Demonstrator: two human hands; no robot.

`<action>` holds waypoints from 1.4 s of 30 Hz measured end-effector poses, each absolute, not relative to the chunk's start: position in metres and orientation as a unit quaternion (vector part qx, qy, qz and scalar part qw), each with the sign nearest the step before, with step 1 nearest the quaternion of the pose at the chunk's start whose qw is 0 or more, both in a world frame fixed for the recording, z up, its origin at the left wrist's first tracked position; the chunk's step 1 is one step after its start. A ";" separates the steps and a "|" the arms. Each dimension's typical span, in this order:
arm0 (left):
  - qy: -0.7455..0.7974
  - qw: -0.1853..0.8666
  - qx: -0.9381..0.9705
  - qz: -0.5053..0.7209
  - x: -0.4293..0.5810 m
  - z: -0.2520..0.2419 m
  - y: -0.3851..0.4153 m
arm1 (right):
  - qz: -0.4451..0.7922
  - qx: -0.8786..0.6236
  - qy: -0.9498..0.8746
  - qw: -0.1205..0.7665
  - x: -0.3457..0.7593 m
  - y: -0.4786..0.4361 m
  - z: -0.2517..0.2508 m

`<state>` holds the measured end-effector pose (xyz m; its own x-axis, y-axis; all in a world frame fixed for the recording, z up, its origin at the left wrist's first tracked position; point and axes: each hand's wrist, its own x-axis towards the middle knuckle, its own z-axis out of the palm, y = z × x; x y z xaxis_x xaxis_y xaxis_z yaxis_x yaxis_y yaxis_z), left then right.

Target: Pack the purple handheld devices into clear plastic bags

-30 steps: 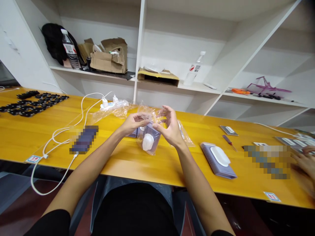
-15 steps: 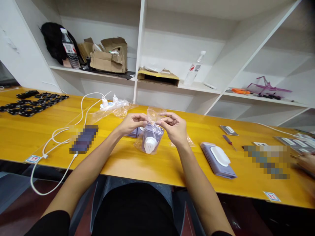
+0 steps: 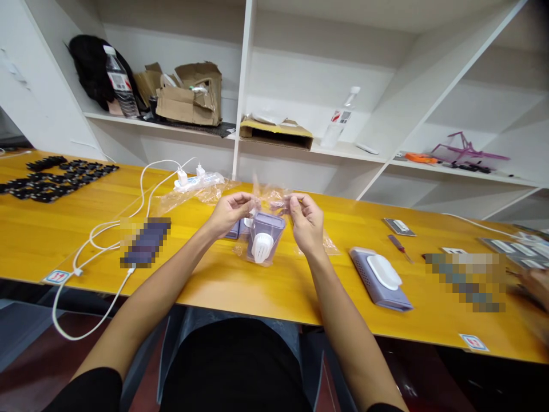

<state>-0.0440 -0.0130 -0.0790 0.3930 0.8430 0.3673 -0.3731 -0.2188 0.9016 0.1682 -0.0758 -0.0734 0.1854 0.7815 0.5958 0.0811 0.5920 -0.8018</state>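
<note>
A clear plastic bag surrounds a purple box-shaped device with a white knob-like part on its front, in the middle of the table. My left hand pinches the bag's top at its left side. On the other side, my right hand has thumb and fingers closed on the bag's right edge. Between them the bag's mouth is spread wide above the device. Behind my left hand, more purple devices are partly hidden. Another clear bag lies flat just right of the device.
Another purple device with a white oval part lies to the right, near a screwdriver. A phone with a white cable and a power strip are on the left. At far right, a co-worker's hand shows. Shelves stand behind.
My hands have moved apart, right hand to the right, drawing the gathered top of the bag open. The device's upper edge now shows more clearly.
</note>
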 end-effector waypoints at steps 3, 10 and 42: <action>0.181 0.571 0.616 0.511 -0.046 -0.078 -0.013 | 0.245 -0.355 -0.626 0.650 0.166 -0.082 -0.073; 0.190 0.498 0.652 0.539 -0.043 -0.078 -0.016 | 0.258 -0.294 -0.670 0.631 0.176 -0.084 -0.079; 0.226 0.360 0.657 0.623 -0.057 -0.069 -0.005 | 0.146 -0.371 -0.502 0.767 0.171 -0.082 -0.070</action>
<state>-0.0574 -0.0053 -0.0688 0.1215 0.7451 0.6558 -0.1514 -0.6391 0.7541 0.1707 -0.0815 -0.0695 0.4522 0.5976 0.6621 0.1481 0.6818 -0.7164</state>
